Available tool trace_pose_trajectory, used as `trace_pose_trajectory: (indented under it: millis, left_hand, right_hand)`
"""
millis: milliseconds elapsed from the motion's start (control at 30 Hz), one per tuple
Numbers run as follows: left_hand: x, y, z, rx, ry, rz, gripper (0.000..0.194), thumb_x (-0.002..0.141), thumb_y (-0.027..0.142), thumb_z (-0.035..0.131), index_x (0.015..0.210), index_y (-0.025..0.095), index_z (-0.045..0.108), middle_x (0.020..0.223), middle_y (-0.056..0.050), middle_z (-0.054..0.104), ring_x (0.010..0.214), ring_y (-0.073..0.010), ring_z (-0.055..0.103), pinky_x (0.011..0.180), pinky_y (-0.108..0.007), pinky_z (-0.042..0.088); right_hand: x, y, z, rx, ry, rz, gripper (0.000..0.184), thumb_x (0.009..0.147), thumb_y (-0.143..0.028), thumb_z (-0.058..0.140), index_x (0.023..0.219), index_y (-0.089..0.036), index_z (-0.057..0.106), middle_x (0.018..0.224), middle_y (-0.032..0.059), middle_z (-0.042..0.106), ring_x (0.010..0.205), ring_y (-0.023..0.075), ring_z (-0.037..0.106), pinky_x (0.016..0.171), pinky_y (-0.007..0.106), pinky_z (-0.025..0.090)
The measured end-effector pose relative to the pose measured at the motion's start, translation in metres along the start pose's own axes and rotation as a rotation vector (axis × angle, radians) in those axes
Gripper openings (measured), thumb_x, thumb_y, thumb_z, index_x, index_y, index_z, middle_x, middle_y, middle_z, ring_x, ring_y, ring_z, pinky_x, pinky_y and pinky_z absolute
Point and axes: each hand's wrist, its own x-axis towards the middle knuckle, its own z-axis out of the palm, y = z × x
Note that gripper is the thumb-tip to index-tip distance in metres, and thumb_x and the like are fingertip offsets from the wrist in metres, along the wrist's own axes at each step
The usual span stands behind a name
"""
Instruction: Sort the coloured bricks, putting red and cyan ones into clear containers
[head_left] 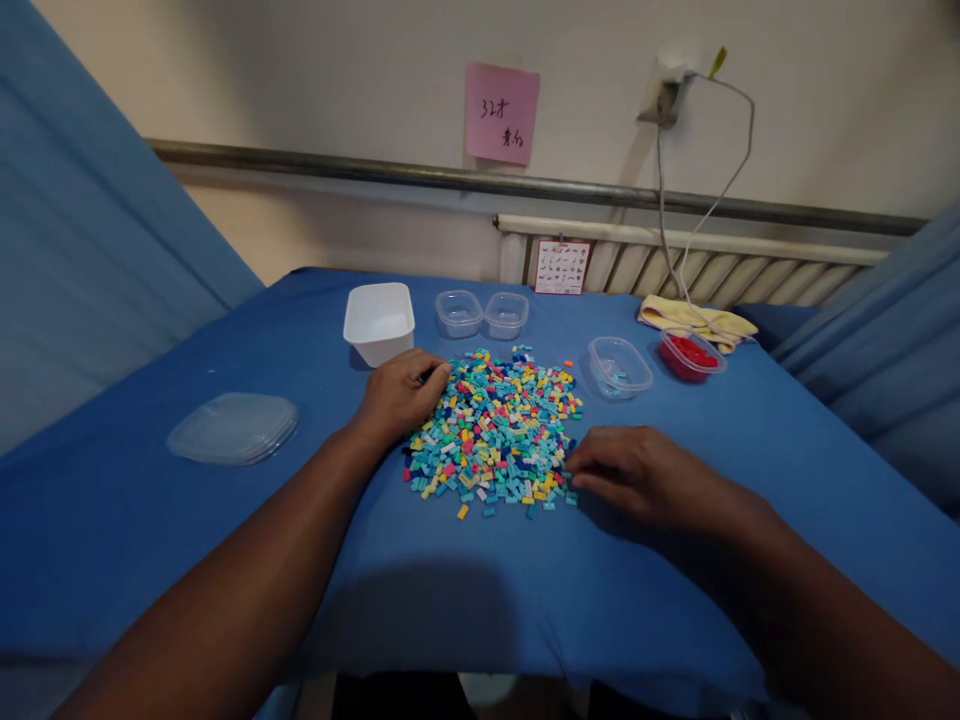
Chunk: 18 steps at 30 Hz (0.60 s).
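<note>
A wide pile of small plastic building bricks [495,430] in turquoise, yellow, pink, blue and white lies in the middle of the blue-covered table. At its upper left edge rests my left hand [403,392], fingers curled and closed; whatever they may hold is hidden. My right hand [626,468] is at the pile's right edge, thumb and fingertips pinched together by the bricks. Anything between those fingertips is too small to make out. Beyond the right hand sits a clear plastic container [619,370] with a few turquoise bricks in it.
Red pieces fill another clear container [691,357] at right, near a yellow cloth [694,318]. A white tub [379,322] and two clear containers [459,314] stand at the back. Stacked clear lids [234,428] lie left. Blue curtains [97,170] flank the table; a cable [750,130] hangs behind.
</note>
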Motion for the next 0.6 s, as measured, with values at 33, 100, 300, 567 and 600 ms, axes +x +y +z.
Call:
trace_pose_trajectory:
  millis: [33,100,300,567,600]
  left_hand:
    - [0.0,0.0,0.0,0.002,0.0,0.001,0.036,0.102,0.047,0.053,0.093,0.022,0.078,0.095,-0.007,0.078,0.092,-0.0239,0.072,0.082,-0.035,0.053]
    - [0.0,-0.001,0.0,0.002,0.004,-0.002,0.036,0.101,0.047,0.054,0.093,0.022,0.078,0.095,-0.007,0.078,0.092,-0.0239,0.072,0.081,-0.035,0.053]
    - [0.001,0.0,0.001,-0.002,-0.004,-0.007,0.035,0.101,0.046,0.055,0.091,0.021,0.079,0.095,-0.007,0.079,0.09,-0.0239,0.072,0.082,-0.035,0.053]
    - [0.001,0.004,0.0,-0.011,0.0,-0.025,0.035,0.1,0.046,0.056,0.09,0.021,0.078,0.092,-0.006,0.078,0.088,-0.0231,0.072,0.083,-0.034,0.054]
    - [0.001,0.004,0.0,-0.009,-0.001,-0.025,0.035,0.1,0.046,0.055,0.091,0.021,0.078,0.092,-0.006,0.078,0.088,-0.0231,0.072,0.083,-0.034,0.054]
  right_hand:
    - [0.0,-0.006,0.0,0.028,-0.049,-0.015,0.018,0.109,-0.029,0.059,0.115,-0.023,0.074,0.105,0.0062,0.078,0.094,0.0194,0.072,0.084,0.031,0.053]
    - [0.002,-0.016,0.001,0.047,-0.132,-0.038,0.016,0.109,-0.027,0.059,0.112,-0.022,0.074,0.102,0.0052,0.076,0.093,0.0186,0.069,0.083,0.03,0.051]
    - [0.006,-0.03,0.005,-0.079,-0.144,0.014,0.014,0.107,-0.023,0.057,0.108,-0.02,0.071,0.103,0.0073,0.071,0.093,0.0203,0.065,0.083,0.032,0.048]
    - [-0.001,-0.031,0.008,-0.166,-0.156,0.039,0.016,0.108,-0.018,0.052,0.099,-0.02,0.065,0.101,0.0057,0.068,0.086,0.0166,0.062,0.077,0.029,0.044]
    - [-0.001,-0.031,0.008,-0.186,-0.156,0.049,0.017,0.109,-0.018,0.051,0.099,-0.019,0.065,0.1,0.0057,0.068,0.085,0.0163,0.062,0.076,0.029,0.043]
